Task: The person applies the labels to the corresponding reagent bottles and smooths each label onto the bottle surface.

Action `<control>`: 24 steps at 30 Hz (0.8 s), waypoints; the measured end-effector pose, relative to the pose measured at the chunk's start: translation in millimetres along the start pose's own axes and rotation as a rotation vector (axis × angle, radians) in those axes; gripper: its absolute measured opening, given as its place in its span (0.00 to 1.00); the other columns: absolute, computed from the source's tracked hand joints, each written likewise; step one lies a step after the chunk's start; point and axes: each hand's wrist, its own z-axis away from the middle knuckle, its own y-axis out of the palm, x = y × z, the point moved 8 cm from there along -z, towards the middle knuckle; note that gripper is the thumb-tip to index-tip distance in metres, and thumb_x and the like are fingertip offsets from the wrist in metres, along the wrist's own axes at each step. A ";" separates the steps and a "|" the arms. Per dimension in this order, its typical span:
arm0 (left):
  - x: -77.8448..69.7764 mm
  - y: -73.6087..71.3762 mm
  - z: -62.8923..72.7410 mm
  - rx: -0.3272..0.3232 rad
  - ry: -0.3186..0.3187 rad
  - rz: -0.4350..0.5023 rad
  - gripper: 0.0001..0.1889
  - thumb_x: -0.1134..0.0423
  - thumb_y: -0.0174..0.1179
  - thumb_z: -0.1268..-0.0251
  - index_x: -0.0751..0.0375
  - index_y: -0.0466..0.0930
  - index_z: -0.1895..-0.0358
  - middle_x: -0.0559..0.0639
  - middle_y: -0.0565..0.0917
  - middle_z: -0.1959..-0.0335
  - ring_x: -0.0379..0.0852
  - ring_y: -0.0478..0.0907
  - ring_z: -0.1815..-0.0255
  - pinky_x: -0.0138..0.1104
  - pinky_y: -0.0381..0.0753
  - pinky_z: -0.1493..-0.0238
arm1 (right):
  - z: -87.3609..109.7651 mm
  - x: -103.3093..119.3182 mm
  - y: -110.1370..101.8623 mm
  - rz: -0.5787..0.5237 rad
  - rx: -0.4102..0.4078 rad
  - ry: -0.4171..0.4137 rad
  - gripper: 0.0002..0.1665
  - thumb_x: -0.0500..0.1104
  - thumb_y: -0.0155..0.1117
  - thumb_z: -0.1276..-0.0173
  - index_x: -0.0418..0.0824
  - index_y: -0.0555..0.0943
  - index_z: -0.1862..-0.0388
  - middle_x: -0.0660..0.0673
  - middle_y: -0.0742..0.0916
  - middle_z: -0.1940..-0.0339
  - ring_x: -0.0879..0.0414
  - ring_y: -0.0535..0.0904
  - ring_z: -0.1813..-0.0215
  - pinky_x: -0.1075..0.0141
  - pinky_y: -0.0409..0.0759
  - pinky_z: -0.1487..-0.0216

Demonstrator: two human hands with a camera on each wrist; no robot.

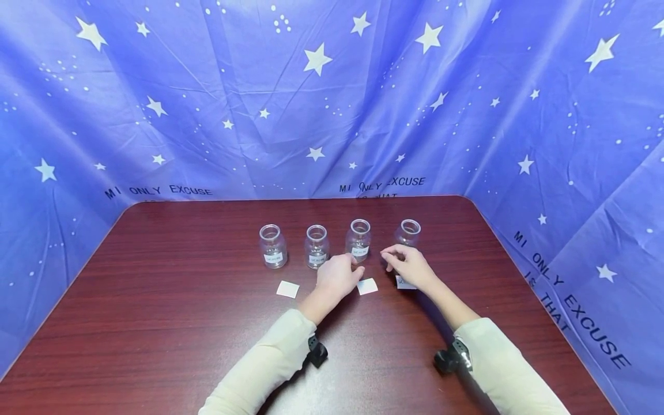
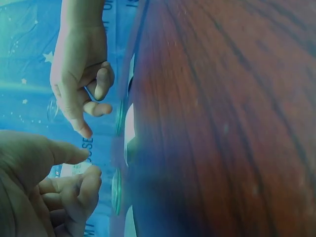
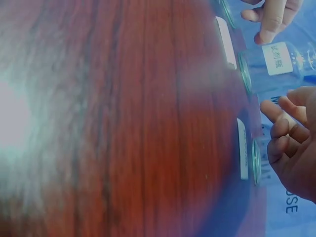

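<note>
Four clear glass jars stand in a row, so several: the leftmost jar, a second jar, a third jar and the rightmost jar. White printed labels show on the left three, including the label on the third. My left hand is at the third jar's lower left, thumb and fingertips apart with nothing between them. Across from it, my right hand hovers before the rightmost jar, fingers loosely bent and holding nothing. It hides that jar's lower front.
On the dark red wooden table lie a blank white card before the leftmost jar, another white card before the third, and a printed card before the rightmost. A blue star-patterned curtain surrounds the table.
</note>
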 end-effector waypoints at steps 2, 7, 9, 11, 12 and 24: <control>-5.7 2.8 1.3 0.020 0.018 -0.010 0.12 0.48 0.59 0.41 0.48 0.82 0.59 0.45 0.87 0.64 0.45 0.83 0.65 0.38 0.77 0.71 | 1.9 -1.4 -3.0 0.015 0.003 0.001 0.15 0.48 0.57 0.32 0.39 0.82 0.56 0.43 0.84 0.78 0.61 0.69 0.81 0.70 0.67 0.78; -20.9 12.0 4.8 0.049 0.097 -0.003 0.11 0.48 0.60 0.41 0.47 0.82 0.61 0.39 0.85 0.70 0.42 0.82 0.68 0.35 0.75 0.72 | 7.6 -5.3 -10.2 0.051 0.020 -0.010 0.13 0.48 0.59 0.33 0.40 0.83 0.59 0.47 0.84 0.79 0.60 0.73 0.77 0.70 0.68 0.75; -26.5 17.1 5.2 0.065 0.125 0.001 0.11 0.48 0.60 0.42 0.47 0.82 0.62 0.38 0.83 0.73 0.39 0.79 0.71 0.33 0.73 0.73 | 9.9 -6.6 -13.6 0.059 0.029 -0.016 0.12 0.47 0.60 0.34 0.40 0.83 0.60 0.47 0.84 0.78 0.59 0.76 0.75 0.71 0.70 0.73; -32.1 21.3 5.0 0.079 0.152 0.001 0.10 0.48 0.60 0.42 0.47 0.81 0.62 0.37 0.80 0.76 0.37 0.76 0.74 0.32 0.72 0.75 | 12.4 -7.5 -16.7 0.076 0.037 -0.028 0.11 0.46 0.61 0.34 0.40 0.83 0.61 0.47 0.84 0.78 0.58 0.77 0.73 0.71 0.70 0.71; -34.7 23.3 4.8 0.086 0.162 -0.003 0.10 0.48 0.61 0.42 0.47 0.81 0.62 0.37 0.79 0.76 0.36 0.75 0.75 0.32 0.71 0.75 | 13.7 -8.4 -18.2 0.088 0.041 -0.035 0.11 0.46 0.61 0.35 0.40 0.83 0.61 0.47 0.84 0.77 0.58 0.77 0.73 0.71 0.70 0.71; -56.4 35.6 1.5 0.096 0.243 -0.072 0.12 0.46 0.62 0.44 0.45 0.81 0.59 0.38 0.76 0.71 0.38 0.73 0.67 0.30 0.71 0.71 | 26.6 -22.9 -27.5 0.108 0.139 -0.039 0.09 0.41 0.64 0.38 0.37 0.82 0.62 0.45 0.83 0.75 0.60 0.73 0.82 0.69 0.72 0.78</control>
